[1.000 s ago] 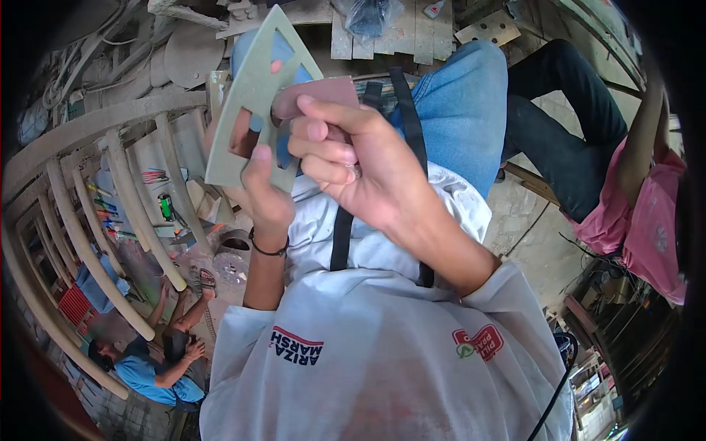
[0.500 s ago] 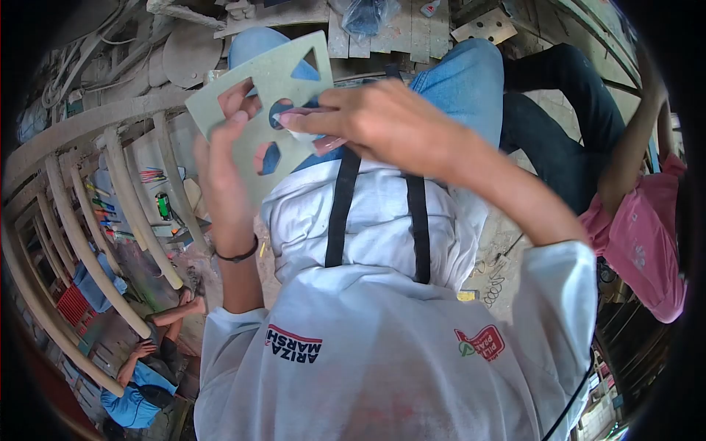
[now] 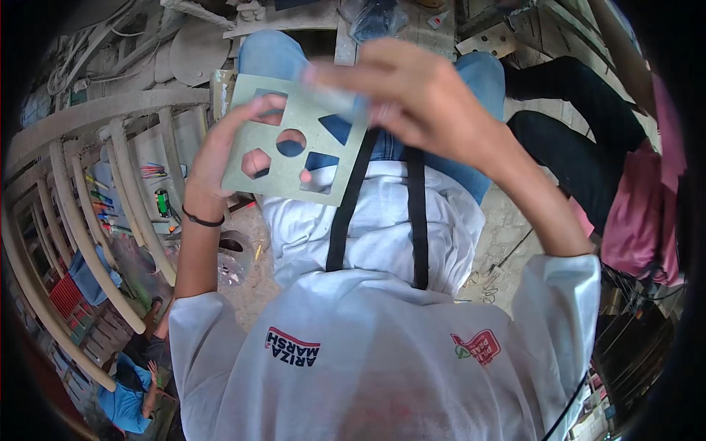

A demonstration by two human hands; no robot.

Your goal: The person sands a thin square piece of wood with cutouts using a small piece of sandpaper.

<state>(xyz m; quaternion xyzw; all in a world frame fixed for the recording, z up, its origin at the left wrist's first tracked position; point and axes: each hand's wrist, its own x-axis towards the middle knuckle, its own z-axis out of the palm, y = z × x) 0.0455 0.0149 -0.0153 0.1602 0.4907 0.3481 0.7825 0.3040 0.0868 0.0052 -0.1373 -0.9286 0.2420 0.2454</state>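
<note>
My left hand (image 3: 212, 156) grips the left edge of a flat pale grey-green board (image 3: 307, 117) with shaped cut-outs: a circle, a hexagon, a triangle and squarish holes. Its fingers show through some of the holes from behind. The board is held tilted above my lap. Over the board's upper right corner is my right hand (image 3: 423, 92), blurred by motion, fingers closed together around a small whitish piece (image 3: 344, 101). What that piece is cannot be made out.
Curved wooden slats (image 3: 121, 173) stand at my left, with pens and a green object (image 3: 162, 203) beyond. A person in blue (image 3: 129, 400) sits at lower left. Another person in a pink top (image 3: 640, 213) is close on my right. A clear plastic bag (image 3: 371, 20) lies ahead.
The board has turned and come lower, lying flatter to my view. My right hand has moved from the board's middle up and right to its corner. The person in pink has shifted.
</note>
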